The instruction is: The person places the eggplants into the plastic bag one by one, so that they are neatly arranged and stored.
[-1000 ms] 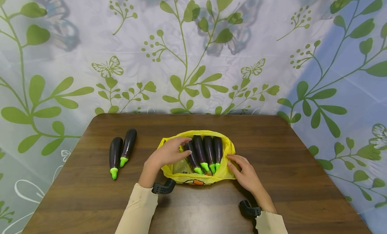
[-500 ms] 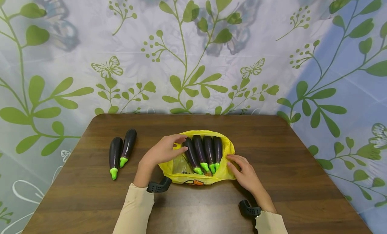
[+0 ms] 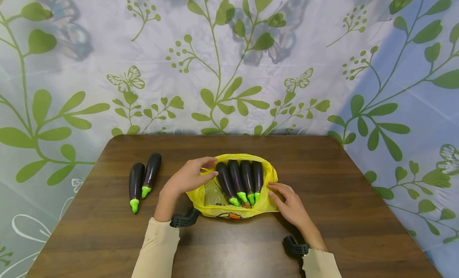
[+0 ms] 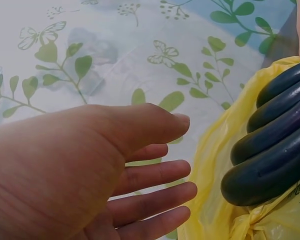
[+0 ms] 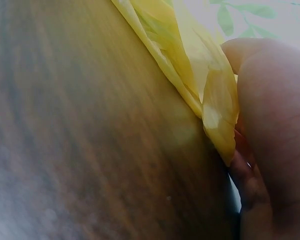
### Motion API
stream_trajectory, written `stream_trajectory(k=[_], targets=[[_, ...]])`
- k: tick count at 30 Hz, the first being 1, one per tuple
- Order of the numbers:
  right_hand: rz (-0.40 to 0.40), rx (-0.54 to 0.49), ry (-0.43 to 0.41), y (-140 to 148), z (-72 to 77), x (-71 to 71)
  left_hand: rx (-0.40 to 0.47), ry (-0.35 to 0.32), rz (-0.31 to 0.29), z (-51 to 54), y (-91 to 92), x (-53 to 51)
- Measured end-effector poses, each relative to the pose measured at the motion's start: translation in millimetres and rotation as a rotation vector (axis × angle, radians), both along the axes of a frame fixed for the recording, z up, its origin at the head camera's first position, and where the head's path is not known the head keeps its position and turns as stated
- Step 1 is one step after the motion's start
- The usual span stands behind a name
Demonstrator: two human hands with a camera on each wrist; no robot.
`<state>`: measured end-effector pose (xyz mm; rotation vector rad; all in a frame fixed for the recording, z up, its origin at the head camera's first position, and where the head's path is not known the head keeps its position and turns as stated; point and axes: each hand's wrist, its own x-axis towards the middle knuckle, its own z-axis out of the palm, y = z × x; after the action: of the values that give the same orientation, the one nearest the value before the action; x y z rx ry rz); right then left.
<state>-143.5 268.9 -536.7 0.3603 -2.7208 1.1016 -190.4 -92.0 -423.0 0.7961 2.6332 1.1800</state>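
Note:
A yellow plastic bag [image 3: 201, 208] lies on the table with its mouth spread wide. Inside it, several dark purple eggplants [image 3: 236, 180] with bright green stems rest side by side toward the right, leaving the bag's left part bare. My left hand [image 3: 188, 176] hovers over the bag's left rim, fingers relaxed and nothing held. In the left wrist view, a gap separates its fingertips [image 4: 182, 197] from the eggplants. My right hand [image 3: 288, 204] holds the bag's right edge, the yellow film between thumb and fingers; in the right wrist view the fingers [image 5: 247, 177] are partly hidden.
Two more eggplants, one farther left [image 3: 136, 186] and one beside it [image 3: 152, 174], lie on the wooden table [image 3: 89, 234] left of the bag. A leaf-patterned cloth [image 3: 161, 50] hangs behind the table's back edge.
My left hand has moved left, away from the leftmost eggplant in the bag and back over the bag's rim. My right hand and the eggplants have stayed put.

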Motion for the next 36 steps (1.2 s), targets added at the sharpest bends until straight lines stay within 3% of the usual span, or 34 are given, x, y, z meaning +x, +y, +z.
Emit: stream_trajectory(k=[18, 27, 36], targets=[[0.019, 0.010, 0.026, -0.3, -2.2, -1.4, -0.004, -0.020, 0.043, 2.3, -22.0, 1.1], [0.013, 0.020, 0.034, 0.5, -0.2, -4.2, 0.006, -0.043, 0.122, 9.0, -40.2, 1.9], [0.004, 0.018, -0.007, -0.5, 0.0, -1.0, 0.022, -0.041, 0.176, 6.5, -55.2, 4.3]])
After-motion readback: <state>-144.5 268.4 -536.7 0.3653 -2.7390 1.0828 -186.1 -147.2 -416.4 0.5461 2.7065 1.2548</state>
